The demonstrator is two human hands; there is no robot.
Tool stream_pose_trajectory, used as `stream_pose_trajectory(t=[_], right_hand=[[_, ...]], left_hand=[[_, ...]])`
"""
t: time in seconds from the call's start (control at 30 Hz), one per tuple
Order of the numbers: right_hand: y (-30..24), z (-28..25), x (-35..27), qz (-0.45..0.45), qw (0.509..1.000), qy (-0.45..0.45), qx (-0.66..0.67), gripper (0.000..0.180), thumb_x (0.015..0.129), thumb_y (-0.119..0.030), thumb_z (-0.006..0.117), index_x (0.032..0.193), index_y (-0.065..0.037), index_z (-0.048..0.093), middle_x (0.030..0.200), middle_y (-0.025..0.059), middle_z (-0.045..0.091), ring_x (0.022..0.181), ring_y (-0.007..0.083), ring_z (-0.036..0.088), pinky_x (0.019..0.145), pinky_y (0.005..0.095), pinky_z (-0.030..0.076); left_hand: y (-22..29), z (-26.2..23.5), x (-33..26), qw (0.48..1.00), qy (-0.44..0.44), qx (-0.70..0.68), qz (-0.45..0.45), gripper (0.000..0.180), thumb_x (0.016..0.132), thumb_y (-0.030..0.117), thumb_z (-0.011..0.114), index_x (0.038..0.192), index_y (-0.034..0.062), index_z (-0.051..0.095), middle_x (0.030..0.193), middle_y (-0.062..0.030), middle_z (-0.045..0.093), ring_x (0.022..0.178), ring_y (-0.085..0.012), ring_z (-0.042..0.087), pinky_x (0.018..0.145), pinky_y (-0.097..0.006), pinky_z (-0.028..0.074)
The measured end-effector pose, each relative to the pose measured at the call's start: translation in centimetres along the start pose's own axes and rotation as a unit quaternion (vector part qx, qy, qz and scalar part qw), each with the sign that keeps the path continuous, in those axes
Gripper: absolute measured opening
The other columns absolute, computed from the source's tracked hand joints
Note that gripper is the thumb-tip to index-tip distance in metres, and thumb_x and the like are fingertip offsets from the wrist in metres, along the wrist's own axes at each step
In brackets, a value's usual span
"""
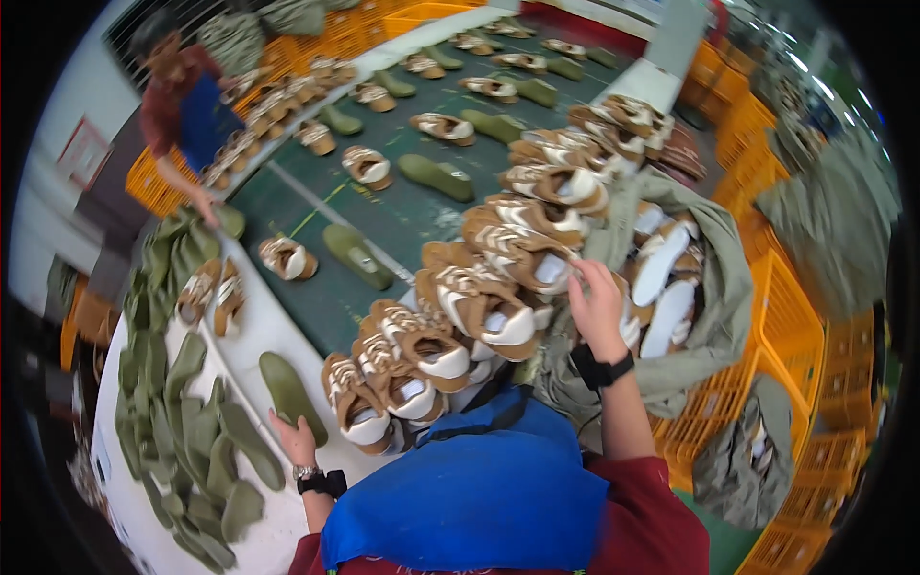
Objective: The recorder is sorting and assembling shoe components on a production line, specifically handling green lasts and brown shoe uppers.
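A green shoe last [284, 383] stands slanted over the white table, and my left hand [295, 438] has its fingers closed around its lower end. To the right, my right hand [598, 305] pinches the heel edge of a brown and white sneaker [537, 264] in a long row of such shoes. Paper shows inside that sneaker. Nearer to me in the same row are more sneakers, one of them [489, 311] with a white heel. Several loose green lasts [206, 431] lie heaped left of my left hand.
A dark green conveyor belt [316, 206] carries sneakers and lasts in pairs. Across it, a co-worker [192, 96] reaches toward the lasts on the white table [278, 527]. At right, an orange crate [781, 316] holds a grey-green cloth [719, 249] with shoes inside; more crates are stacked behind.
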State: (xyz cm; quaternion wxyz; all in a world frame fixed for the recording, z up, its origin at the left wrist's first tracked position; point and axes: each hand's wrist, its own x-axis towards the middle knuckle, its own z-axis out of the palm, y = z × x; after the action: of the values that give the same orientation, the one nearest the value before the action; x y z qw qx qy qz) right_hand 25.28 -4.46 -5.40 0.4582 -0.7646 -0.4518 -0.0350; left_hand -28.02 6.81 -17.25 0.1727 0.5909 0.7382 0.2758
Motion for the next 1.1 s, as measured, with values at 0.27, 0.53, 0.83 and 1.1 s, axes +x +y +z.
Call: stream_pose_trajectory(t=[0.27, 0.53, 0.83, 1.1], right_hand=[[17.7, -3.1, -9.0, 0.363, 0.894, -0.139, -0.225, 0.05, 0.068, -0.028, 0.068, 0.108, 0.0, 0.055, 0.106, 0.0238, 0.054, 0.1, 0.0381, 0.052, 0.086, 0.044, 0.042], [14.1, 1.1, -12.9, 0.273, 0.939, -0.027, -0.206, 0.048, 0.072, -0.025, 0.065, 0.113, -0.002, 0.054, 0.1, 0.0189, 0.055, 0.09, 0.0385, 0.054, 0.078, 0.0441, 0.045], [11.0, -3.6, -9.4, 0.362, 0.891, 0.122, 0.247, 0.041, 0.073, -0.004, 0.053, 0.114, -0.001, 0.048, 0.096, 0.0144, 0.061, 0.084, 0.0179, 0.061, 0.072, 0.0304, 0.049], [-10.6, -2.8, -4.9, 0.002, 0.986, -0.074, 0.151, 0.04, 0.063, -0.005, 0.054, 0.102, -0.002, 0.049, 0.09, 0.0163, 0.054, 0.078, 0.0347, 0.057, 0.068, 0.038, 0.048]], left_hand=[[6.6, -0.8, 1.2, 0.973, 0.038, 0.107, 0.2, 0.064, 0.076, 0.008, 0.062, 0.132, 0.0013, 0.031, 0.133, -0.0256, 0.031, 0.125, -0.0364, 0.031, 0.103, -0.044, 0.025], [18.8, -2.3, 0.1, 0.951, -0.032, -0.049, 0.303, 0.042, 0.078, 0.002, 0.057, 0.119, -0.0012, 0.047, 0.126, -0.0184, 0.044, 0.119, -0.0329, 0.04, 0.101, -0.039, 0.029], [28.8, -3.7, -5.6, 0.889, -0.159, -0.144, 0.405, 0.03, 0.076, -0.001, 0.056, 0.107, -0.0023, 0.055, 0.113, -0.0182, 0.055, 0.113, -0.0322, 0.049, 0.096, -0.038, 0.036], [33.1, -3.9, -7.9, 0.757, -0.227, -0.195, 0.581, 0.058, 0.066, 0.011, 0.074, 0.118, 0.0016, 0.049, 0.121, -0.0214, 0.043, 0.103, -0.0353, 0.05, 0.086, -0.038, 0.044]])
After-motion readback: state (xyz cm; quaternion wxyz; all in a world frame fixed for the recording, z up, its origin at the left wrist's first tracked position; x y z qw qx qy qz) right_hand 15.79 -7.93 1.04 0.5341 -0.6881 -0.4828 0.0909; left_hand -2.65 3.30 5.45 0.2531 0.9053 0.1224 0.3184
